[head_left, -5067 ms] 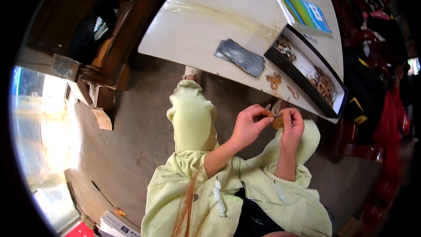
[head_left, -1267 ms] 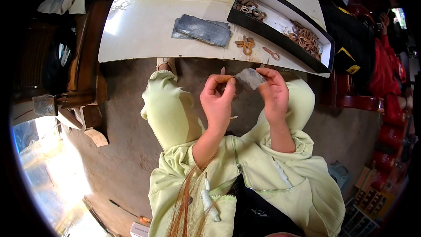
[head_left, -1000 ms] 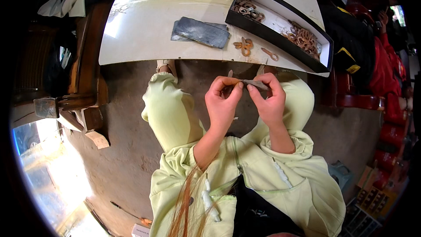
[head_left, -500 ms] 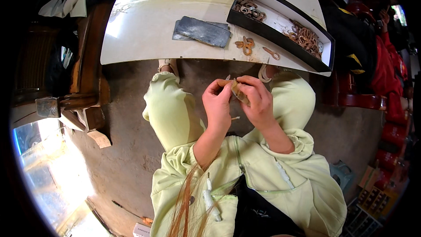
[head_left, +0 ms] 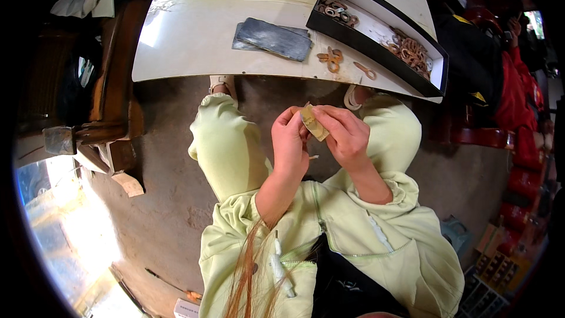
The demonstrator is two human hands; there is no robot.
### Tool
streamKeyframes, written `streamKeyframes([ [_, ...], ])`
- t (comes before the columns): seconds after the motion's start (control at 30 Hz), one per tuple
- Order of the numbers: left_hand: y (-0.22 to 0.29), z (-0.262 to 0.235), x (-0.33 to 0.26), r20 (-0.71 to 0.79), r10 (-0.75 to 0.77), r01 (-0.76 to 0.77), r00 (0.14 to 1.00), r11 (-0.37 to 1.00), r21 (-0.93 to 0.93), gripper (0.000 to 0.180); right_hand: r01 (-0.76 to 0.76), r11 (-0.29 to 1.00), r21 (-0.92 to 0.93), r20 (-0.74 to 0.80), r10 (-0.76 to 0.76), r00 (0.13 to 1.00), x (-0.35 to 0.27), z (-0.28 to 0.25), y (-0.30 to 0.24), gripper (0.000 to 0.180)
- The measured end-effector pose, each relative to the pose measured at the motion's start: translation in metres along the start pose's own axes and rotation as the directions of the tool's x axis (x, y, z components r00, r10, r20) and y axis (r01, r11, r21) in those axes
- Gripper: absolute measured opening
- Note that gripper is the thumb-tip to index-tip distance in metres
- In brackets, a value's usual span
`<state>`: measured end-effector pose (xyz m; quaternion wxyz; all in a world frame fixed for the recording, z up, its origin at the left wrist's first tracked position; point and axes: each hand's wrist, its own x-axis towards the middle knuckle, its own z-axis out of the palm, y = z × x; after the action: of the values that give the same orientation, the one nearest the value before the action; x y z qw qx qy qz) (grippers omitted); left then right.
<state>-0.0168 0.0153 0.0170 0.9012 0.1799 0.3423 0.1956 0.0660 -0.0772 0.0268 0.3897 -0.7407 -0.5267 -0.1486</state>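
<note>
Left hand: the left hand [head_left: 289, 144] is raised over the lap, fingers curled nearly closed, and a thin pale sliver [head_left: 313, 156] sticks out from beside them; whether they pinch a small piece against the pad cannot be told.
Right hand: the right hand [head_left: 347, 135] has its fingers closed on a small tan pad [head_left: 313, 123], holding it tilted between both sets of fingertips.
Work piece: the pad sits right at the fingertips, above the knees and short of the table edge.
Step in hand: judging by the grip, the person is rubbing or smoothing a small part against the pad.
Next move: it likely calls for a steady pinch and short strokes, so that the small part does not slip out.
Beyond the fingers: a white table [head_left: 194, 23] carries a dark grey sheet [head_left: 273, 38], some loose brown rings [head_left: 331, 59], and a black tray [head_left: 376, 29] with more rings.
Hard to make out: the part under the fingertips is hidden, and the tray's contents are too small to tell apart.
</note>
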Motion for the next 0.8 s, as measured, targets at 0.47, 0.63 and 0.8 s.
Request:
streamKeyframes([
  [0.47,-0.006,0.014,0.002,0.118,0.326,-0.346,0.938,0.895,0.283,0.014,-0.594,0.073,0.801,0.372,0.716,0.59,-0.011,-0.002,0.009,0.018],
  [0.63,-0.007,0.009,0.006,0.24,0.387,-0.454,0.89,0.801,0.389,0.015,-0.619,-0.136,0.774,0.539,0.654,0.531,-0.015,-0.006,0.015,0.02],
  [0.8,-0.005,0.012,0.004,0.273,0.32,-0.406,0.907,0.836,0.37,0.012,-0.603,-0.212,0.769,0.583,0.618,0.527,-0.013,-0.012,0.016,0.023],
])
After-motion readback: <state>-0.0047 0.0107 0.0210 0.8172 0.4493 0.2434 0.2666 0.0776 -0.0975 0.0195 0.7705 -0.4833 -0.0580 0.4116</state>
